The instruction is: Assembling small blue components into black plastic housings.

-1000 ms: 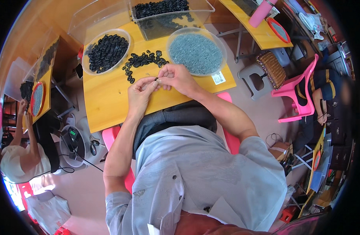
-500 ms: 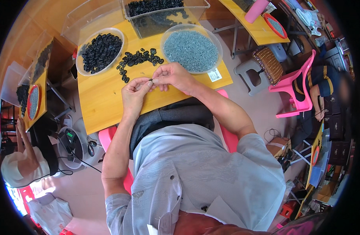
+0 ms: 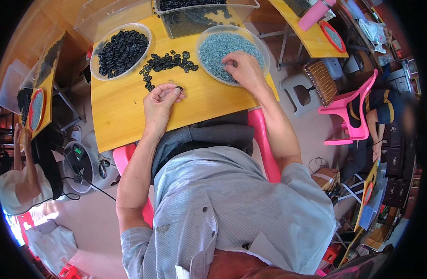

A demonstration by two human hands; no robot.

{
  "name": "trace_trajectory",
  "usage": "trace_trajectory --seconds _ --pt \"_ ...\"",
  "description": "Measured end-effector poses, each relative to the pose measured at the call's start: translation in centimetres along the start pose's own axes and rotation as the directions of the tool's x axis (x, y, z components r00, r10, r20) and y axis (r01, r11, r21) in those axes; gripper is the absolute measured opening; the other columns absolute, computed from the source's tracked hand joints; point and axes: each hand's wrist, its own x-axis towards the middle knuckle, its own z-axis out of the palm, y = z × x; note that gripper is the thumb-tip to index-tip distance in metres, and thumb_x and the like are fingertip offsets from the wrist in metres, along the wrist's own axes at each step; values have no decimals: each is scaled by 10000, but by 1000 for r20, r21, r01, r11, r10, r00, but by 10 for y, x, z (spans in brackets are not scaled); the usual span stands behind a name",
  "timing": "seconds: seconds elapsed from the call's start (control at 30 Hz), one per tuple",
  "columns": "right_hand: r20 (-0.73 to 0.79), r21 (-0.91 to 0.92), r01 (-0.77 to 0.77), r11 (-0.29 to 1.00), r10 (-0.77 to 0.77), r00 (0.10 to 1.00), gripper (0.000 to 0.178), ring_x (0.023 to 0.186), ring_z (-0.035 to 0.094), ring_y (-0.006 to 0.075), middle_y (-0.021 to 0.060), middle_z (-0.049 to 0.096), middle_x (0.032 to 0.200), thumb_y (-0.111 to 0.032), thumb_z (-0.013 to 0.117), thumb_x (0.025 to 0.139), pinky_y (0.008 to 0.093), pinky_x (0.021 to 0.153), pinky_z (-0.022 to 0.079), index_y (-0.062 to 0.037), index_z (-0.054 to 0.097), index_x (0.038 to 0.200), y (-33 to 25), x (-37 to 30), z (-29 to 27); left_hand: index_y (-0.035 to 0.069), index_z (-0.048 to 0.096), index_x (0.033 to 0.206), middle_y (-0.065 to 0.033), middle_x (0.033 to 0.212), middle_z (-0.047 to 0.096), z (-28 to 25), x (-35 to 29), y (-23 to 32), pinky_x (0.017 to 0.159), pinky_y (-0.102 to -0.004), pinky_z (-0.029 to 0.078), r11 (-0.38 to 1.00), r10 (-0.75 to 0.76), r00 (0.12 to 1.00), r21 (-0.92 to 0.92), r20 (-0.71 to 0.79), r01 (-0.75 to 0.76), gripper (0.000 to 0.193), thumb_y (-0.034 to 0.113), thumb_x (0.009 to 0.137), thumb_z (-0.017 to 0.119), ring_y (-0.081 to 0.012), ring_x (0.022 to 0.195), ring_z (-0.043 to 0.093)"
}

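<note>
My left hand (image 3: pixel 160 103) is over the yellow table (image 3: pixel 125 118), pinching a small black oval plastic part (image 3: pixel 179 88) between thumb and fingertips. My right hand (image 3: pixel 247 70) reaches into a round clear tub (image 3: pixel 265 56) filled with small silvery screws (image 3: pixel 223 46). Its fingers are curled together at the screws, and whatever is between them is too small to make out. Beyond my left hand lies a loose pile of similar black parts (image 3: pixel 164 62). More of these black parts (image 3: pixel 123 51) fill another round tub (image 3: pixel 148 33) at the far left.
A clear rectangular bin (image 3: pixel 185 29) with more black parts stands at the table's far edge. To the right are a grey stool (image 3: pixel 295 95), a pink chair (image 3: pixel 355 121) and another yellow table (image 3: pixel 311 39). Other people sit at the left and right sides.
My right hand has left the black part at my left hand and moved right and away into the screw tub. My left hand keeps the part. The view has shifted slightly.
</note>
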Motion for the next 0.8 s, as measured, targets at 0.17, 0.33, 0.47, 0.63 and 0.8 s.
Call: trace_trajectory --seconds 0.17,0.33,0.47,0.63,0.8 --pt "6 -75 94 993 -94 996 188 857 661 311 128 684 926 -97 670 815 402 763 502 -72 735 990 -4 0 7 -21 641 1030 -103 926 702 1 1 -1 758 -250 528 1000 6 1000 3 5 -6 119 29 924 660 -144 823 671" --pt "10 -119 69 991 -68 998 176 886 662 316 123 692 952 -102 647 831 419 780 502 -82 744 977 -5 2 9 -22 641 1030 -105 929 704 2 0 -1 760 -248 527 1000 10 1000 -2 13 -10 119 28 924 659 -141 823 670" --pt "4 -168 82 982 -83 997 161 904 667 312 119 696 968 -104 644 840 419 784 507 -74 746 960 -10 2 9 -26 637 1038 -105 933 699 3 -1 1 756 -245 522 1000 -6 1000 3 19 6 121 19 927 645 -141 817 665" --pt "13 -245 109 963 -109 994 136 892 669 313 110 699 964 -104 642 842 421 776 508 -61 737 929 -13 0 7 -30 633 1044 -104 930 691 2 0 0 751 -243 515 1000 8 1000 -3 24 -8 121 6 928 632 -144 809 658" --pt "3 -295 135 946 -140 990 124 863 669 308 97 698 931 -105 627 829 417 747 510 -70 725 895 -12 0 5 -30 632 1043 -101 927 689 2 -1 0 748 -241 510 1000 16 999 7 32 -17 121 9 929 633 -146 811 656"
